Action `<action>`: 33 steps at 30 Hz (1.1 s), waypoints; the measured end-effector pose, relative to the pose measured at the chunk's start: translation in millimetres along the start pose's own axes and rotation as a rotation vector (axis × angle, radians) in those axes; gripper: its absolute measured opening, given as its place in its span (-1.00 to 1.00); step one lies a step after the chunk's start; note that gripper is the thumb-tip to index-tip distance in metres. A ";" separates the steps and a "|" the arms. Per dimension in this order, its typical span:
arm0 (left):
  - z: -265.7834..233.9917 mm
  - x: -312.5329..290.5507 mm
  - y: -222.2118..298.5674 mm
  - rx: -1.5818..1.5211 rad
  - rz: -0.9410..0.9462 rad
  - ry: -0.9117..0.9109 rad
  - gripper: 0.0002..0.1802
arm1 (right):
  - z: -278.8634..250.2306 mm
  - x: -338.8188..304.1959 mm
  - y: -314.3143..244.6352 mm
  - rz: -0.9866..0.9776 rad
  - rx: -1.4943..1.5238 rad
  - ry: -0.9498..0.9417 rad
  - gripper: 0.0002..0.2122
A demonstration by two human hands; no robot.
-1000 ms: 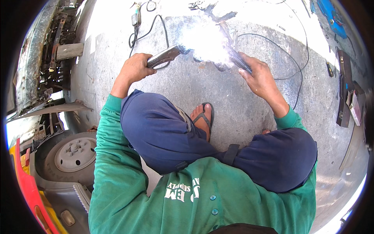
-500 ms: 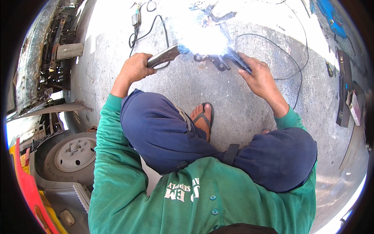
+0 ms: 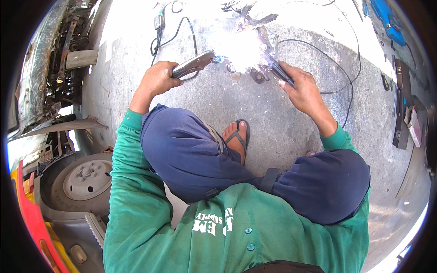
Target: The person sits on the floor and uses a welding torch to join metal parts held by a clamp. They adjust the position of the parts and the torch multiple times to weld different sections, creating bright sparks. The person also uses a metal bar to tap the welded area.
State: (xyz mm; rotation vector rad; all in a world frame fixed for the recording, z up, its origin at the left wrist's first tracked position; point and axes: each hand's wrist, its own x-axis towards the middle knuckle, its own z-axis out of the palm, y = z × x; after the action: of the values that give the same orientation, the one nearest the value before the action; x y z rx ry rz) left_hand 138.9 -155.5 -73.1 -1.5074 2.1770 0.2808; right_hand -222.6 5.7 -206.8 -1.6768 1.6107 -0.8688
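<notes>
I squat on a concrete floor (image 3: pixel 273 118), knees in dark blue trousers, green sleeves on both arms. My left hand (image 3: pixel 157 77) grips locking pliers (image 3: pixel 193 65) whose jaws point right toward a bright white welding glare (image 3: pixel 241 45). My right hand (image 3: pixel 302 86) holds a dark welding electrode holder (image 3: pixel 277 70) aimed at the same glare. Small metal pieces (image 3: pixel 259 75) lie on the floor under the light; their shape is washed out. A black cable (image 3: pixel 337 54) loops away from the holder to the right.
A vehicle wheel (image 3: pixel 84 182) and rusty bodywork (image 3: pixel 50 73) stand at my left. A second black cable (image 3: pixel 175 32) curls at the top. Tools and a dark flat bar (image 3: pixel 400 109) lie at the right. My sandalled foot (image 3: pixel 236 136) rests between my knees.
The welding glare has shifted and flickered between frames. Both hands stay almost where they were, holding the same tools.
</notes>
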 end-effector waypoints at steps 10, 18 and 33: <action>1.5 2.2 -2.6 0.016 0.010 -0.006 -0.59 | -2.2 0.6 -0.4 0.010 0.001 -0.033 -0.49; 9.8 2.9 -12.3 -0.023 0.094 0.065 -0.69 | 1.7 0.8 2.3 0.009 0.016 -0.007 -0.50; 3.9 0.6 -6.3 -0.055 0.016 -0.034 -0.61 | -37.0 -4.6 -9.2 0.199 0.315 0.159 -0.51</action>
State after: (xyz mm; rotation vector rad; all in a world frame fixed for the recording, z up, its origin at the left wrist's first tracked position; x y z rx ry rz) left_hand 145.6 -156.8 -76.1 -1.5046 2.1718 0.3720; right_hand -247.8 10.4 -178.2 -1.2351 1.6135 -1.1102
